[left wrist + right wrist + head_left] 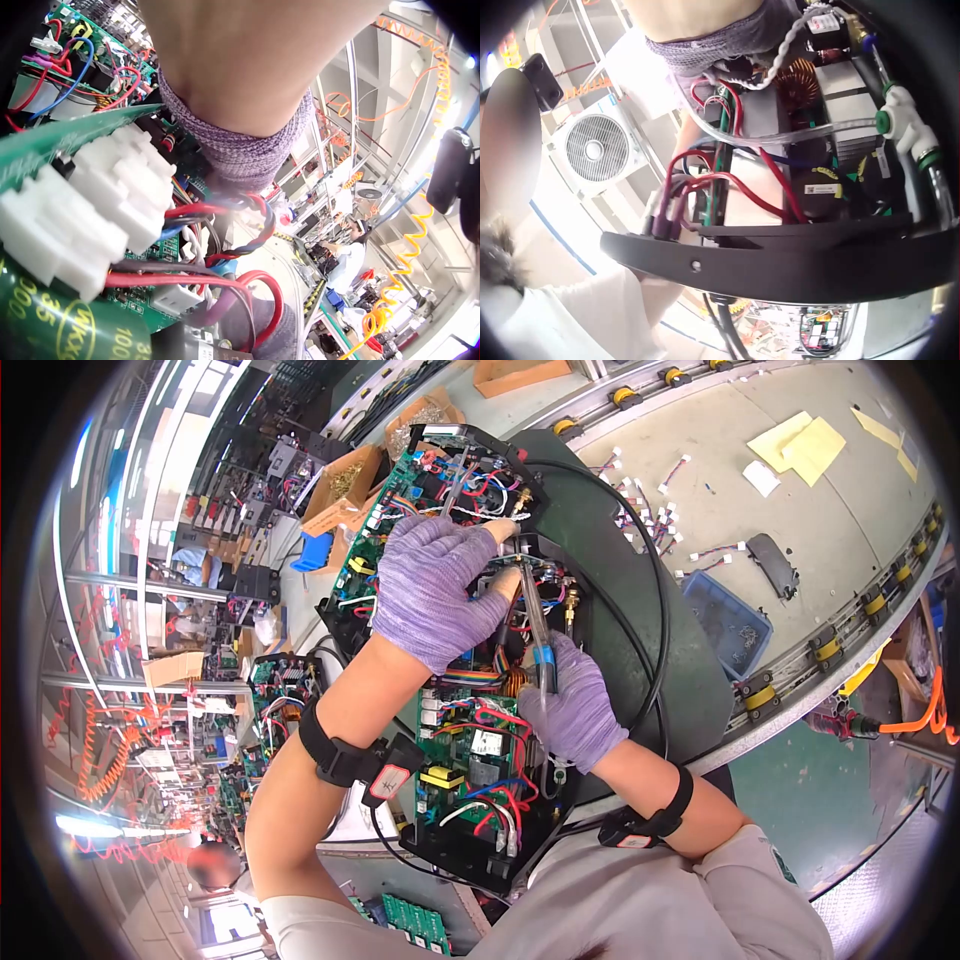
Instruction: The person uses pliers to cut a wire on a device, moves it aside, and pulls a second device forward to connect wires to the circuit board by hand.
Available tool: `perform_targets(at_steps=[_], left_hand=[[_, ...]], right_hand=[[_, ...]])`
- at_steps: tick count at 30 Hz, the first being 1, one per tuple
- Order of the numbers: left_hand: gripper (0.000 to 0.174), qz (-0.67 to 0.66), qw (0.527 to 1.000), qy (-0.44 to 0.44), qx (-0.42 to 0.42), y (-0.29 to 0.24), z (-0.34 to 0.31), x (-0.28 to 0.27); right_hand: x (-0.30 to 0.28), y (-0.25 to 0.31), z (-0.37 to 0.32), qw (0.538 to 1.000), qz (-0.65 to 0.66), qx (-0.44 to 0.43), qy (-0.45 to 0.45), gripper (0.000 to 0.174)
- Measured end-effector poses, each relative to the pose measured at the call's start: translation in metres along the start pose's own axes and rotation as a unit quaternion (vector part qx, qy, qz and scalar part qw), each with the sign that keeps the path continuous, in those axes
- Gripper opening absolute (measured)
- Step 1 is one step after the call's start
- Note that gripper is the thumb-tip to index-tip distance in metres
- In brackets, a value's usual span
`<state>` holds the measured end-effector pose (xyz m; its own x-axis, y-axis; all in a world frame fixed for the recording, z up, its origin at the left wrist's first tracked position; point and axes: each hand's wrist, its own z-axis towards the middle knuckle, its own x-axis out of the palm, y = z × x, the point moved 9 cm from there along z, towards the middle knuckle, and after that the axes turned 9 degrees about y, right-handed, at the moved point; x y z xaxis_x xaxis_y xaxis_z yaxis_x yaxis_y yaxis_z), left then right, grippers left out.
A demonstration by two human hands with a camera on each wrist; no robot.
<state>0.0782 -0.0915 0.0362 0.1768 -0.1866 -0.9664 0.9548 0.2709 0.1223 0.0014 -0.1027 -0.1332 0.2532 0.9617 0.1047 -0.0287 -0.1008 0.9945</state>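
Purple knitted gloves on the left grip (430, 590) and the right grip (577, 708), ribbed at the cuffs, with the tips cut away on at least 2 fingers of the left one. Black elastic left strap (330, 752) round the forearm, carrying a black camera module (392, 780) with a red-and-white label and a thin black cable. Matching black right strap (668, 815), with a small labelled module beneath. Pale grey left sleeve (300, 925) pushed up high; pale grey right sleeve (765, 880) ending lower on the forearm.
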Motion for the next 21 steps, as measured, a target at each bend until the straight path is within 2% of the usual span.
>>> perform_targets(at_steps=[3, 6, 12, 15, 18, 21], left_hand=[[0.041, 0.008, 0.999, 0.002, 0.036, 0.001, 0.000, 0.000], [0.042, 0.016, 0.999, 0.005, 0.039, 0.000, -0.001, 0.000], [0.041, 0.008, 0.999, 0.013, 0.038, 0.001, -0.002, 0.000], [0.040, 0.004, 0.999, 0.006, 0.039, 0.000, -0.001, -0.001], [0.041, 0.006, 0.999, -0.002, 0.044, 0.000, -0.001, -0.002], [0.041, 0.009, 0.999, -0.002, 0.047, 0.000, -0.001, -0.001]], right_hand=[[0.002, -0.002, 0.003, 0.996, 0.063, 0.015, 0.066, 0.042], [0.005, -0.008, 0.002, 0.994, 0.078, 0.027, 0.065, 0.034], [0.001, -0.008, -0.003, 0.994, 0.055, 0.055, 0.072, 0.037], [0.002, -0.011, -0.004, 0.988, 0.108, 0.072, 0.081, 0.038], [-0.004, -0.004, -0.003, 0.990, 0.078, 0.076, 0.087, 0.035], [-0.007, -0.003, 0.000, 0.996, 0.024, 0.044, 0.067, 0.050]])
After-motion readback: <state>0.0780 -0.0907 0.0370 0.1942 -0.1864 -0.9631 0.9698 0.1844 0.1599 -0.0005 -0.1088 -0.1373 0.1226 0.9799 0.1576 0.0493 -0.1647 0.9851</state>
